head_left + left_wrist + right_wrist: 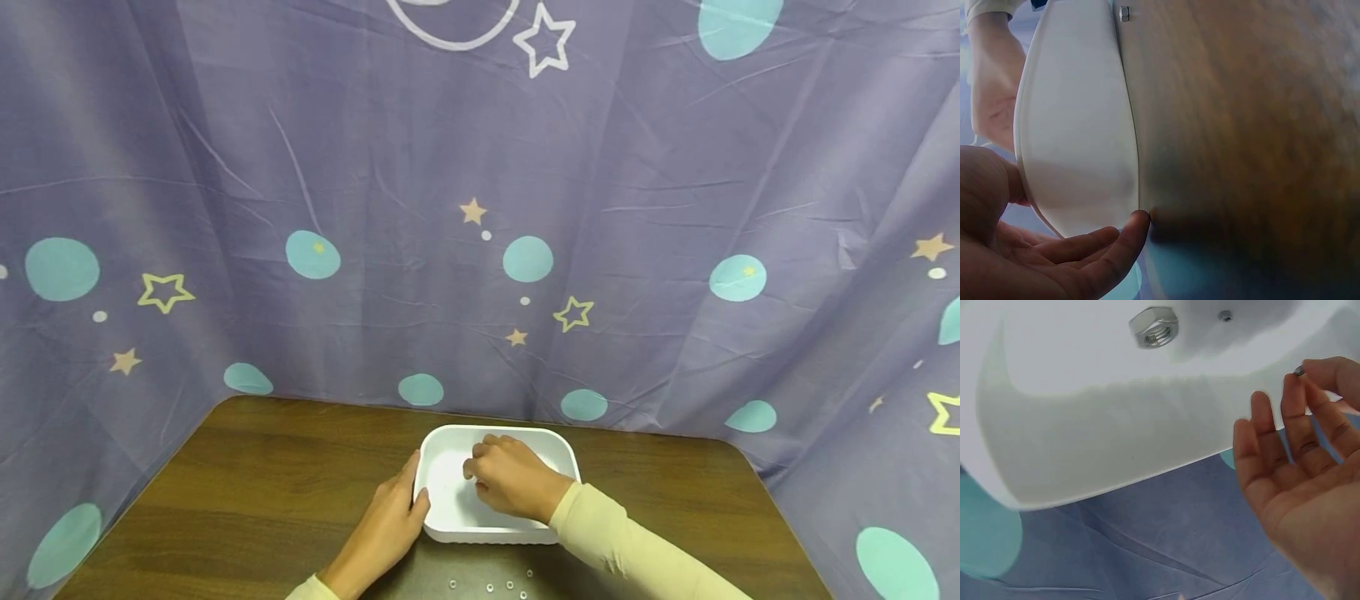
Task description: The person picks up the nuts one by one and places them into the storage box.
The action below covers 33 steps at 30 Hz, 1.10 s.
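RIGHT HAND PINCHES NUT OVER TRAY; LEFT HAND HOLDS TRAY WALL

Directions are read from the head view unless stated, with 12 o'clock at the far side.

Right hand (pixel 513 479): positioned over the inside of the white tray (pixel 448 496). Thumb and fingertip are closed together on a small metal nut (pixel 1299 371), seen at 2 o'clock in the right wrist view. The remaining fingers are partly bent and spread slightly apart.

Left hand (pixel 386 521): at the tray's 9 o'clock side. The thumb lies over the rim and the fingers bear on the outer wall, so the wall sits between them; the gap equals little more than the wall.

Tray contents: in the right wrist view, a large hex nut (pixel 1155 328) rests on the floor at 12 o'clock, and a smaller nut (pixel 1225 315) at 1 o'clock, well apart from it.

Outside the tray: five loose nuts (pixel 510 585) lie at its 6 o'clock side on the wooden table (pixel 300 467).

Pale yellow sleeves (pixel 645 542) cover both forearms. A purple curtain (pixel 420 275) with stars and teal spots stands at 12 o'clock.
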Each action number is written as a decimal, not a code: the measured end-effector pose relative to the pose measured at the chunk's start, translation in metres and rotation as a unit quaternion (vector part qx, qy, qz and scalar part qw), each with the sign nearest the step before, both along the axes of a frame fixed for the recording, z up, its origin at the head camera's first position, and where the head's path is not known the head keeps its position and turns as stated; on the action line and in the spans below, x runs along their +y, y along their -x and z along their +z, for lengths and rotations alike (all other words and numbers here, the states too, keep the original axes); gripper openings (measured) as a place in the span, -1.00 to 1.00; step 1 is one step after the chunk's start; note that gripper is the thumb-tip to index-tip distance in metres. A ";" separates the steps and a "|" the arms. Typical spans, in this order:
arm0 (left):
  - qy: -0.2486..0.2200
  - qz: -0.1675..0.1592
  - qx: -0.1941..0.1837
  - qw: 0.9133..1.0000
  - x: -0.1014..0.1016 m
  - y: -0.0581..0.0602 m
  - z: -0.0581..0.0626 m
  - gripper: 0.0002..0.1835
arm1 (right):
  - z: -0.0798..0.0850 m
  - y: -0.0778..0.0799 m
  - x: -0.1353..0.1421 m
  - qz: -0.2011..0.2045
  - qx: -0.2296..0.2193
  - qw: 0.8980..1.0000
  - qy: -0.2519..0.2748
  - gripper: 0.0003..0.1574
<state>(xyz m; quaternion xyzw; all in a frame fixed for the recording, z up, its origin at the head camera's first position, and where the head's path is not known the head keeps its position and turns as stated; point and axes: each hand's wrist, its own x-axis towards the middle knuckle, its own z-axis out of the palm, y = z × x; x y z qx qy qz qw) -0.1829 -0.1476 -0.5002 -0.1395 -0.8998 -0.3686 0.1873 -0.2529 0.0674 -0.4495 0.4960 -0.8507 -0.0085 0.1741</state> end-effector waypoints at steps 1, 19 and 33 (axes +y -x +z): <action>-0.003 -0.001 -0.007 1.000 0.001 0.000 0.000 -0.37 | -0.001 0.001 -0.001 -0.002 0.000 1.000 -0.008 -0.77; 0.017 0.004 -0.020 1.000 0.004 -0.001 0.006 -0.39 | -0.012 0.000 -0.022 0.012 0.030 0.989 -0.145 -0.88; 0.031 -0.002 -0.006 1.000 0.004 -0.002 0.008 -0.39 | -0.014 0.001 -0.036 -0.002 0.017 0.984 -0.177 -0.86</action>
